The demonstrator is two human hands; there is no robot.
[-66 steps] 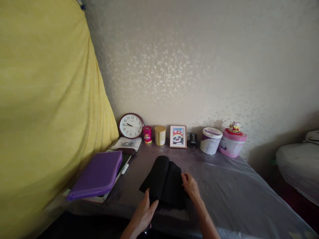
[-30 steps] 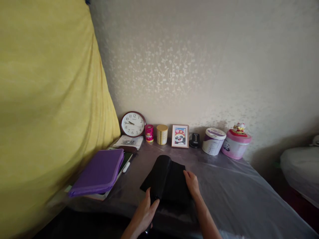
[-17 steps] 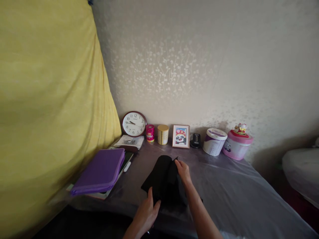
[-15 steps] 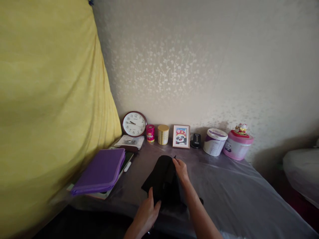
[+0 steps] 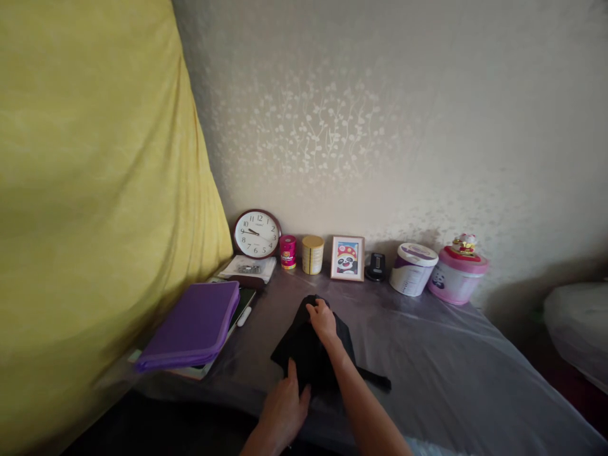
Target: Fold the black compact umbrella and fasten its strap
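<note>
A folded black cloth (image 5: 304, 345) lies on the plastic-covered table (image 5: 427, 354) in front of me. My left hand (image 5: 284, 411) rests flat on its near edge, thumb raised and fingers apart. My right hand (image 5: 323, 320) reaches across the top of the cloth, fingers curled and pressed on a folded-over layer near the far end. A narrow black strip (image 5: 375, 379) of the cloth sticks out to the right beside my right forearm.
A purple zip case (image 5: 194, 326) lies at the left on a stack of flat things. Along the wall stand a clock (image 5: 256, 233), two small tins (image 5: 300, 253), a framed panda picture (image 5: 347, 258), a white tub (image 5: 411, 269) and a pink tub (image 5: 456, 274). Yellow fabric (image 5: 95, 190) hangs at left.
My right hand has carried the cloth's right flap over to the left, leaving the cloth narrower with a strip trailing right. My left hand stayed on the near edge.
</note>
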